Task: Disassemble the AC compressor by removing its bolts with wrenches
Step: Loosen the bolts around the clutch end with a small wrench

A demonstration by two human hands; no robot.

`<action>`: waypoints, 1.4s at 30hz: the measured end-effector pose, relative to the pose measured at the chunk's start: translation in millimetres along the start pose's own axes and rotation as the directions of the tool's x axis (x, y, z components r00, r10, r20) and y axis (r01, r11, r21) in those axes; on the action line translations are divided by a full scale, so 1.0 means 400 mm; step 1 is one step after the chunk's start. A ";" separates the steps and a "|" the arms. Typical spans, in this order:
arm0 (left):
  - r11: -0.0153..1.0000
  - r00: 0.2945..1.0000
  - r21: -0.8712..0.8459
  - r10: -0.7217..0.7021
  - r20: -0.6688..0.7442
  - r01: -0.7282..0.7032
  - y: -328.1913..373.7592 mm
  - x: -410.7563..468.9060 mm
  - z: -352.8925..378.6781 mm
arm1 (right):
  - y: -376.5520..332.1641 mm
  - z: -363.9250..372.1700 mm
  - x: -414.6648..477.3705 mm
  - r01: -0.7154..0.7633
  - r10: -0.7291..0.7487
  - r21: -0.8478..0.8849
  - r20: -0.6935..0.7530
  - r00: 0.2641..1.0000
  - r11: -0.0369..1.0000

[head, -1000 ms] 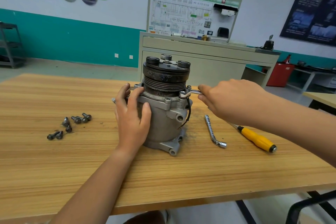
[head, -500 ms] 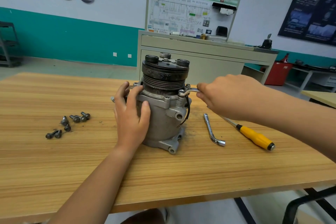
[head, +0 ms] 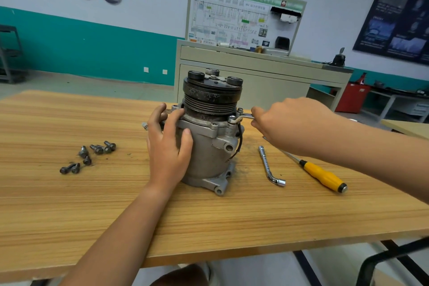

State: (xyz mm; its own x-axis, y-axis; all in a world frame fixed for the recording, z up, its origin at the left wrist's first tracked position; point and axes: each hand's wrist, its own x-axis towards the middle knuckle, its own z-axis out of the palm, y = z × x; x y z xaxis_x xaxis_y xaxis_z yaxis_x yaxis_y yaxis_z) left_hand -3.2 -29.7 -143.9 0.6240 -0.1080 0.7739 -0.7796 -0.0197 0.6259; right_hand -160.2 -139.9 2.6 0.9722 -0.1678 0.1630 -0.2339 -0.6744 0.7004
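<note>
Metal through and through, the compressor (head: pixel 209 146) stood upright in the middle of the worktop (head: pixel 209 227). You could judge it heavy, rigid and probably greasy, best steadied around its plain body below the pulley (head: pixel 211 97). Your left hand (head: pixel 167 146) did just that, fingers spread and curved round the near left side, thumb on the front. Your right hand (head: pixel 290 123) reached in from the right, palm down, fingertips pinching the shank of a small wrench (head: pixel 241 118) whose head sat on a bolt (head: pixel 231 119) at the upper rim. Several loose bolts (head: pixel 92 153) lay well apart to the left.
</note>
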 end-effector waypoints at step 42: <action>0.998 0.998 0.012 0.063 -0.027 -0.063 -0.012 0.005 0.003 | -0.019 0.066 -0.079 -0.184 0.228 0.320 -0.107 0.968 0.929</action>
State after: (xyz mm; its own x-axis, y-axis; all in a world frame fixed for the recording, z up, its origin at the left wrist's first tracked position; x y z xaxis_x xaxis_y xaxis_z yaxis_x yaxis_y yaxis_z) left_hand 1.8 -30.8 -145.3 0.5747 -0.0818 0.8143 -0.8179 -0.0246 0.5748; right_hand -189.2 -148.7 -26.2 0.8883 -0.2397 0.3917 -0.3985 -0.8262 0.3983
